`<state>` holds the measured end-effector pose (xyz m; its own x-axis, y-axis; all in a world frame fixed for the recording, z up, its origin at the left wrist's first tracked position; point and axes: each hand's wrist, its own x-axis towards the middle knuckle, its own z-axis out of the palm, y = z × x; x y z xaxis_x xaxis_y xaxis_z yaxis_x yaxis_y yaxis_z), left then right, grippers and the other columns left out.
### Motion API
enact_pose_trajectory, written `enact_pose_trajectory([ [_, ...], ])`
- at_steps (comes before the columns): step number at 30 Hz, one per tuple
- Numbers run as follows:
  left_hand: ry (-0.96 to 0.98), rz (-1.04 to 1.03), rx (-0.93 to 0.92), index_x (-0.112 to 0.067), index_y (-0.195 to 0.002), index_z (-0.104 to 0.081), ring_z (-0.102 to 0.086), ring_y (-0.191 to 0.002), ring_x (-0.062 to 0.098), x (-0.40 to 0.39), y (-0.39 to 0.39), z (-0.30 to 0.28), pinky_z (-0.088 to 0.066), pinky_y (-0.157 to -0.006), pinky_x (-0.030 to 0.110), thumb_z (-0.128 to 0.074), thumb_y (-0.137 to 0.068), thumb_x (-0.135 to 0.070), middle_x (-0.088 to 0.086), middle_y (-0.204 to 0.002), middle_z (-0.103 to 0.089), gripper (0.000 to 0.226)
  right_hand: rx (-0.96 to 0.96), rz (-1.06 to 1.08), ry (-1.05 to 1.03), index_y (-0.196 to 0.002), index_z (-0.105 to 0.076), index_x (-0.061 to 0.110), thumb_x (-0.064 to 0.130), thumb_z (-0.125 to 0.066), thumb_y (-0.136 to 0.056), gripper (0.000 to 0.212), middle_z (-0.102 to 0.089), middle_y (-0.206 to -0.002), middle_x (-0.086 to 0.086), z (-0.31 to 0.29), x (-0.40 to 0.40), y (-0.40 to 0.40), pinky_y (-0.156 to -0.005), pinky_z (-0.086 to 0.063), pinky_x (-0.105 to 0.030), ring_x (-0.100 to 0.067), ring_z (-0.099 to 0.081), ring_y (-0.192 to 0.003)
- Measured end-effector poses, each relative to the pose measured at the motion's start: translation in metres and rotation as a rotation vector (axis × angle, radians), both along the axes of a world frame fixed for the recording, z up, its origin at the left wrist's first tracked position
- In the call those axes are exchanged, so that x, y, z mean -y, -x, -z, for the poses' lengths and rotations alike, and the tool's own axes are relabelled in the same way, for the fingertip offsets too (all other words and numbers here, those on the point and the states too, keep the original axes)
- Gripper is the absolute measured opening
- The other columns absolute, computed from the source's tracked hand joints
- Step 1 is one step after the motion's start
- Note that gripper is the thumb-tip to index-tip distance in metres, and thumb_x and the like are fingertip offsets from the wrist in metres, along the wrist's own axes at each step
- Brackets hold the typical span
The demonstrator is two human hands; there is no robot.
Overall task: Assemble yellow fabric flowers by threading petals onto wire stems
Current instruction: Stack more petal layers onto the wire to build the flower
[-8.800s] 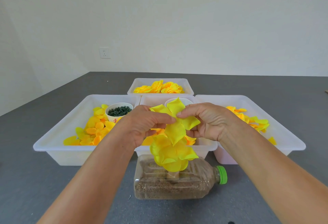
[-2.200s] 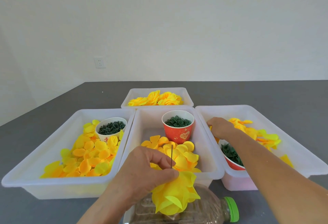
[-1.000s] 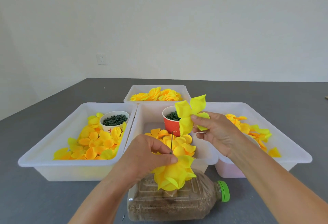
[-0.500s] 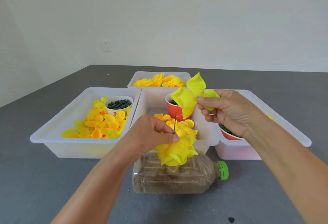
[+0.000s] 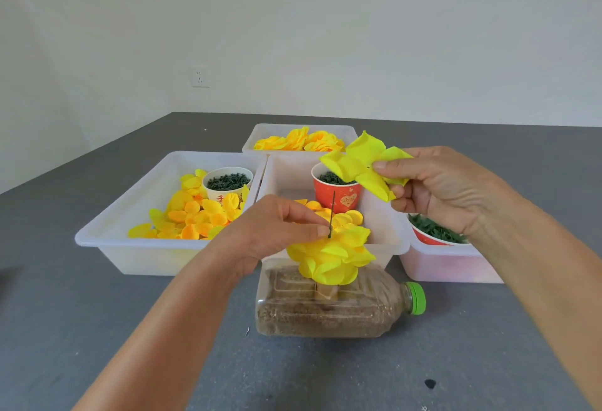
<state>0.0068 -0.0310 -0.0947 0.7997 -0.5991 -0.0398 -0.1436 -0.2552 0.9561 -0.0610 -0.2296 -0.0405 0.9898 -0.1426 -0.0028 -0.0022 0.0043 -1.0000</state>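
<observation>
Wire stem (image 5: 332, 213) stands upright in a sand-filled bottle (image 5: 329, 308) lying near the worktop's front edge, probably as ballast. Left hand (image 5: 277, 231) pinches the stem above the stacked petals (image 5: 332, 257), apparently steadying it; right hand (image 5: 436, 185) pinches a petal piece (image 5: 355, 166) above, its hole exposed for threading.

Red cup (image 5: 337, 194) crowds wire tip (image 5: 333, 205); above it, air.

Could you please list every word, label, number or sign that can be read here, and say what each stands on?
No text can be read in full.
White paper cup: a red printed character, partly hidden by petals, unreadable.
Red paper cup: a pale heart with a mark inside, too blurred to read.
Plastic bottle: no label shows.
</observation>
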Motion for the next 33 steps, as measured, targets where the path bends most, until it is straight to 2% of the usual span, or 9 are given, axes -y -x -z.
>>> enact_pose_trajectory([
  [5, 0.000, -0.004, 0.004, -0.009, -0.095, -0.074, -0.062, -0.108, 0.018, -0.003, -0.001, -0.002, -0.045, -0.100, 0.032, -0.073, -0.077, -0.009, 0.006, -0.104, -0.072, 0.019, -0.017, 0.007, -0.051, -0.068, -0.059, 0.011, 0.006, -0.060, -0.084, 0.017, -0.053, -0.045, 0.004, 0.003, -0.006, 0.000, -0.037, -0.038, -0.015, -0.004, -0.043, -0.034],
  [10, 0.017, -0.001, 0.027, -0.003, -0.097, -0.073, -0.062, -0.108, 0.014, 0.002, -0.001, -0.005, -0.046, -0.098, 0.030, -0.073, -0.076, -0.007, 0.005, -0.108, -0.071, 0.022, -0.014, 0.002, -0.076, -0.063, -0.061, 0.013, 0.009, -0.062, -0.080, 0.017, -0.052, -0.045, 0.003, 0.005, -0.008, -0.001, -0.037, -0.038, -0.015, -0.005, -0.042, -0.034],
  [13, -0.001, 0.004, 0.053, -0.002, -0.094, -0.074, -0.063, -0.107, 0.023, 0.007, 0.003, -0.003, -0.048, -0.098, 0.039, -0.076, -0.074, -0.011, 0.012, -0.107, -0.070, 0.022, -0.017, -0.020, -0.080, -0.064, -0.062, 0.014, 0.012, -0.065, -0.073, 0.010, -0.052, -0.046, 0.003, 0.007, -0.011, -0.001, -0.037, -0.038, -0.016, -0.005, -0.043, -0.036],
  [15, -0.031, -0.002, 0.079, -0.003, -0.091, -0.074, -0.060, -0.108, 0.028, 0.010, 0.005, -0.002, -0.047, -0.096, 0.042, -0.079, -0.070, -0.013, 0.015, -0.109, -0.068, 0.023, -0.019, -0.024, -0.086, -0.067, -0.061, 0.014, 0.010, -0.065, -0.075, 0.010, -0.052, -0.047, 0.003, 0.008, -0.011, -0.002, -0.038, -0.039, -0.016, -0.006, -0.044, -0.036],
  [19, -0.099, -0.017, 0.154, -0.011, -0.085, -0.076, -0.059, -0.108, 0.013, 0.012, 0.007, 0.003, -0.046, -0.094, 0.031, -0.085, -0.062, -0.015, 0.001, -0.109, -0.069, 0.024, -0.032, -0.014, -0.110, -0.070, -0.061, 0.013, 0.008, -0.062, -0.082, 0.013, -0.054, -0.048, 0.003, 0.010, -0.013, -0.003, -0.039, -0.039, -0.016, -0.006, -0.045, -0.037],
  [22, -0.078, -0.063, 0.163, -0.009, -0.083, -0.075, -0.055, -0.112, 0.004, 0.014, 0.007, 0.010, -0.043, -0.100, 0.037, -0.087, -0.059, -0.012, -0.004, -0.112, -0.065, 0.027, -0.041, -0.013, -0.103, -0.071, -0.062, 0.014, 0.009, -0.064, -0.080, 0.010, -0.056, -0.051, 0.003, 0.012, -0.015, -0.004, -0.040, -0.040, -0.016, -0.006, -0.047, -0.039],
  [26, -0.064, -0.092, 0.160, -0.007, -0.081, -0.074, -0.057, -0.106, 0.007, 0.016, 0.005, 0.013, -0.045, -0.098, 0.035, -0.087, -0.058, -0.012, -0.003, -0.105, -0.065, 0.027, -0.045, -0.020, -0.071, -0.077, -0.065, 0.014, 0.011, -0.066, -0.078, 0.003, -0.061, -0.058, 0.003, 0.015, -0.017, -0.003, -0.046, -0.043, -0.019, -0.007, -0.051, -0.045],
  [30, 0.003, -0.040, 0.106, -0.020, -0.071, -0.074, -0.062, -0.097, 0.009, 0.013, 0.005, 0.009, -0.050, -0.089, 0.030, -0.085, -0.061, -0.011, -0.001, -0.101, -0.066, 0.017, -0.041, -0.029, -0.055, -0.084, -0.069, 0.014, 0.011, -0.067, -0.078, 0.007, -0.064, -0.065, 0.003, 0.016, -0.019, -0.004, -0.055, -0.045, -0.022, -0.008, -0.056, -0.052],
  [33, 0.013, -0.029, 0.080, -0.015, -0.087, -0.076, -0.063, -0.103, 0.015, 0.009, 0.005, 0.005, -0.052, -0.091, 0.033, -0.084, -0.059, -0.015, 0.002, -0.109, -0.068, 0.029, -0.032, -0.023, -0.051, -0.081, -0.069, 0.012, 0.009, -0.067, -0.077, 0.006, -0.063, -0.064, 0.002, 0.017, -0.021, -0.004, -0.061, -0.046, -0.025, -0.010, -0.054, -0.054],
])
